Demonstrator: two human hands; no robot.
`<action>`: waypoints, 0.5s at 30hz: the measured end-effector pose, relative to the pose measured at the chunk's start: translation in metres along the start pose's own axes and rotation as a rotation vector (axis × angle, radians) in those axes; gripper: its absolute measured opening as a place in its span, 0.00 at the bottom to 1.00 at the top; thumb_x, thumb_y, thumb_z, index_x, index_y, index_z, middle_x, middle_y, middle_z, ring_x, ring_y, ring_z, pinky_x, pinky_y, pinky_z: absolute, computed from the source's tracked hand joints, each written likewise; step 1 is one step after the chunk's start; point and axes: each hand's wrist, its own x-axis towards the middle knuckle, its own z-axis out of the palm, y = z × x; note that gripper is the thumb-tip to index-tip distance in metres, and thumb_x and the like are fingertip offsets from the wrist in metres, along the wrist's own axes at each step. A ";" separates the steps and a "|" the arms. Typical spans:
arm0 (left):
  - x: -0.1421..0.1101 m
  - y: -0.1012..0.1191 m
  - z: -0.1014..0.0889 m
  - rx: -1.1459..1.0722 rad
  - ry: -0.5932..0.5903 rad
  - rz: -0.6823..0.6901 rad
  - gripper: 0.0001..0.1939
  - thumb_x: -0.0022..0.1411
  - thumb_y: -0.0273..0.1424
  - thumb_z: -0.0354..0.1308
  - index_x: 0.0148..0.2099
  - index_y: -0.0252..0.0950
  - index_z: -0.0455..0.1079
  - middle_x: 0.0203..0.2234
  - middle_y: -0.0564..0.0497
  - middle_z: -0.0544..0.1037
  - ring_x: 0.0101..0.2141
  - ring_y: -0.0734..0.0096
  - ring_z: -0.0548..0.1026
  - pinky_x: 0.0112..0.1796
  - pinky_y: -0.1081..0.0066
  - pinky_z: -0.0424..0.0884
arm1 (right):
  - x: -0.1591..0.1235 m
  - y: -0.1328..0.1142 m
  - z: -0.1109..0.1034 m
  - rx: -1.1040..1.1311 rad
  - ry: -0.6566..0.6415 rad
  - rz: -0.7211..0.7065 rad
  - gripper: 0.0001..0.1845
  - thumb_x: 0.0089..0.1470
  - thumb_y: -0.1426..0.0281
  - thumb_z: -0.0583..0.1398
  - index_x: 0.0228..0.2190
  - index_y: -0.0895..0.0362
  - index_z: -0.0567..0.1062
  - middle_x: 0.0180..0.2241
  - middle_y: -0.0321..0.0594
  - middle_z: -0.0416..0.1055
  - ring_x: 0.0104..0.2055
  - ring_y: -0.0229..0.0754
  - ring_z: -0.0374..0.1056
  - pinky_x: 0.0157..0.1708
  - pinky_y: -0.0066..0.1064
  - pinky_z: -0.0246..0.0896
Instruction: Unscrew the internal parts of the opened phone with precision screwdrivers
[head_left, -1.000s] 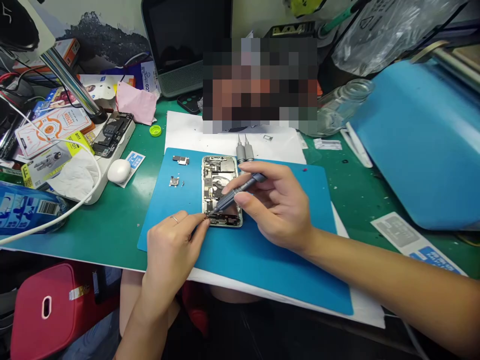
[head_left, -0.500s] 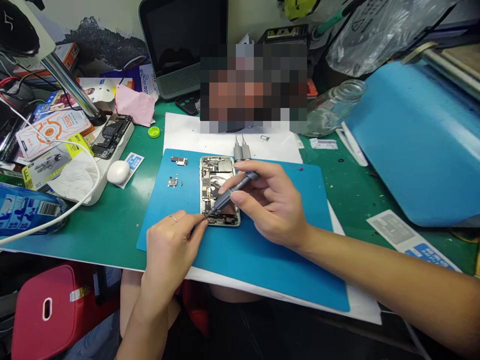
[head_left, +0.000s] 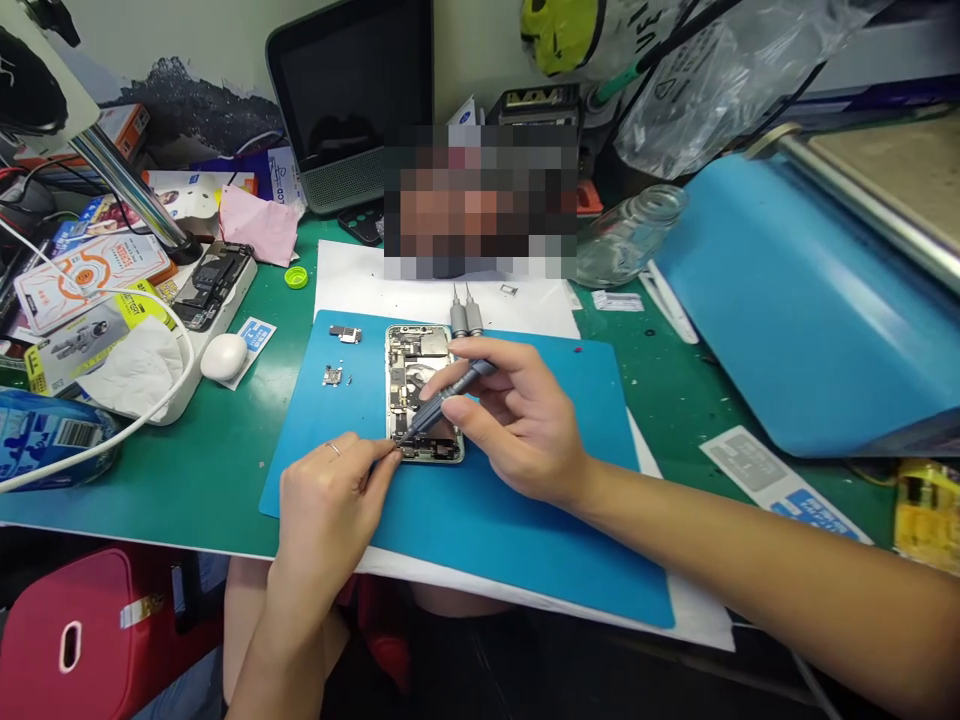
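An opened smartphone (head_left: pixel 411 372), its inner boards and metal parts bare, lies on a blue mat (head_left: pixel 480 540). In my right hand (head_left: pixel 525 425) is a slim grey screwdriver (head_left: pixel 439 405), gripped between thumb and fingers and slanting down to the phone's lower left corner. At that same corner, my left hand (head_left: pixel 330 500) has thumb and forefinger pinched together beside the screwdriver's tip. Whatever those fingertips hold is too small to see. Left of the phone lie a small metal part (head_left: pixel 346 334), a small square component (head_left: pixel 332 376) and tiny bits.
Two more grey screwdrivers (head_left: pixel 466 318) lie above the phone, on the mat's far edge. White paper (head_left: pixel 352 275) sticks out beneath the mat. A glass jar (head_left: pixel 630 235) lies at the back right. Leftward are a white earbud case (head_left: pixel 223 357), a green cap (head_left: pixel 296 278) and a cable (head_left: pixel 161 400).
The camera's view has shifted, so most of the scene sits a little further left and lower. Both hands, the screwdriver and the phone keep nearly the same positions relative to each other.
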 end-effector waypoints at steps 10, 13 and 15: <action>-0.001 0.000 -0.001 0.015 0.007 -0.005 0.07 0.70 0.31 0.60 0.39 0.38 0.79 0.24 0.55 0.76 0.23 0.77 0.70 0.27 0.74 0.61 | 0.000 0.001 0.000 0.004 -0.002 -0.015 0.20 0.65 0.70 0.60 0.56 0.48 0.65 0.43 0.38 0.75 0.41 0.37 0.75 0.38 0.31 0.77; 0.000 0.001 -0.002 0.013 0.000 0.000 0.07 0.70 0.30 0.60 0.40 0.38 0.79 0.24 0.55 0.76 0.23 0.77 0.70 0.27 0.74 0.61 | 0.000 0.001 0.000 0.000 -0.010 -0.009 0.20 0.65 0.70 0.60 0.56 0.48 0.65 0.42 0.38 0.75 0.39 0.37 0.74 0.37 0.31 0.77; 0.000 0.000 -0.001 0.012 0.005 0.005 0.07 0.70 0.30 0.60 0.40 0.38 0.79 0.23 0.55 0.76 0.23 0.77 0.70 0.27 0.74 0.61 | 0.001 0.001 0.000 -0.025 -0.007 -0.014 0.20 0.65 0.69 0.60 0.56 0.49 0.65 0.41 0.38 0.76 0.38 0.37 0.74 0.37 0.31 0.76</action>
